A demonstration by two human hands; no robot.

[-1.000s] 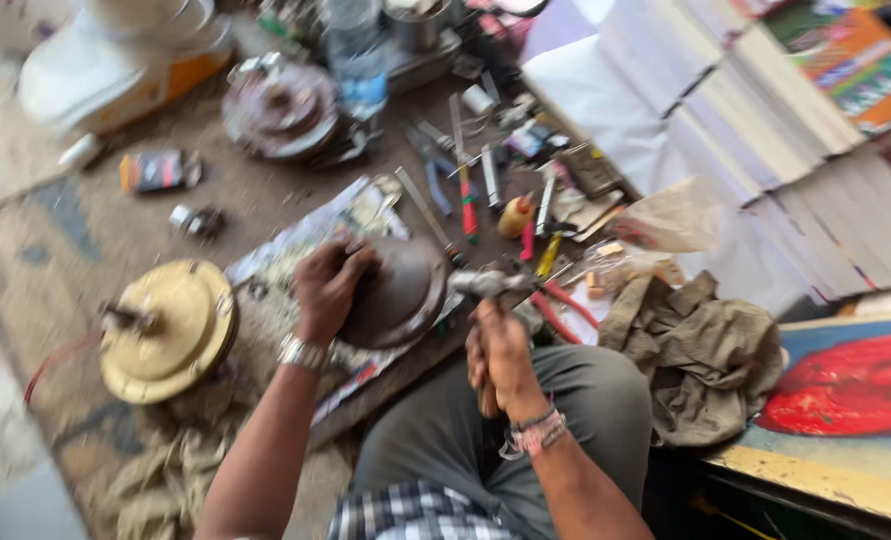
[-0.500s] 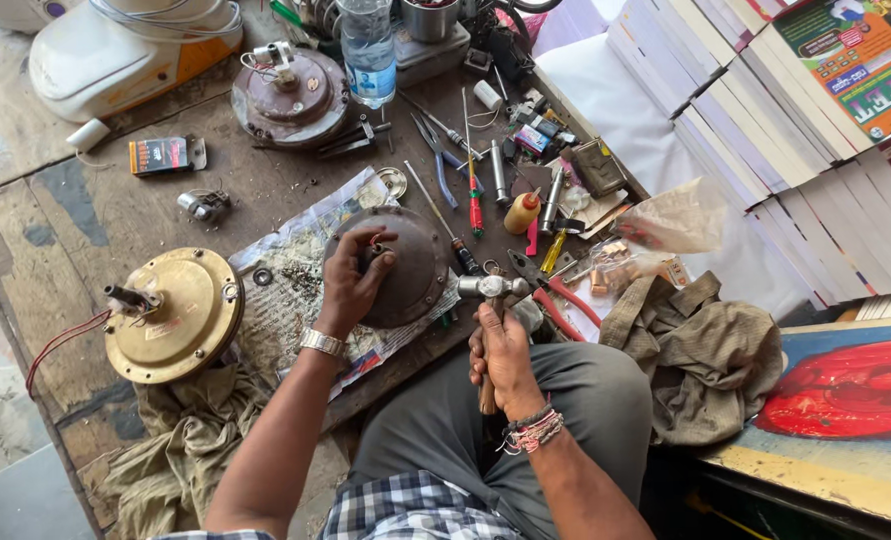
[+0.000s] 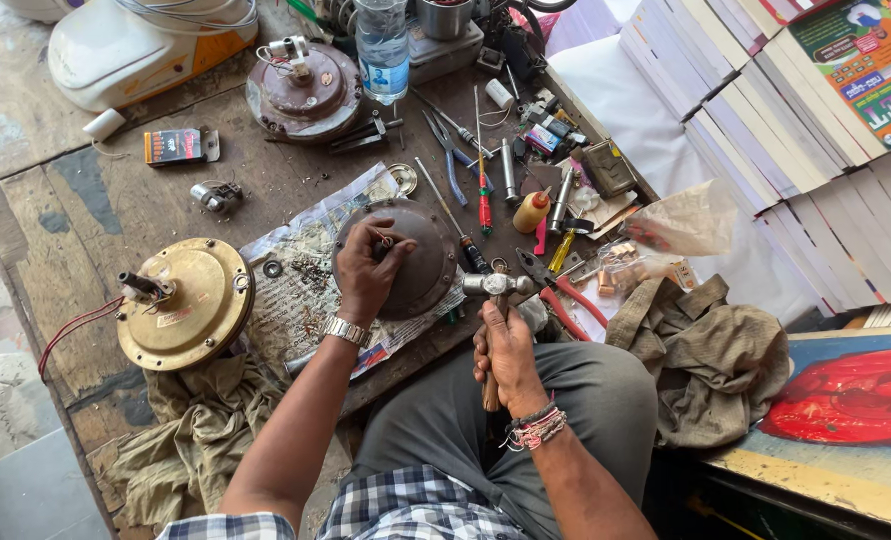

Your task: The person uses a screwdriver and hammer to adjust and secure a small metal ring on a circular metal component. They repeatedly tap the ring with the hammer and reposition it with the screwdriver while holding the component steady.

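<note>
Your right hand (image 3: 505, 352) grips the hammer (image 3: 494, 300); left hand (image 3: 367, 272) pinches something small, probably a pin, on the dome cover (image 3: 417, 262). A glancing blow could hit your fingers.

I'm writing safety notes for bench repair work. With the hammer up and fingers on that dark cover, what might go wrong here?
1. The left hand pinches a small part on the dark round cover; a stray blow from the hammer in the right hand might hit its fingers.
2. Small loose parts lie on the newspaper; a blow may scatter them.
3. The cover's dome could rock or slide.
</note>
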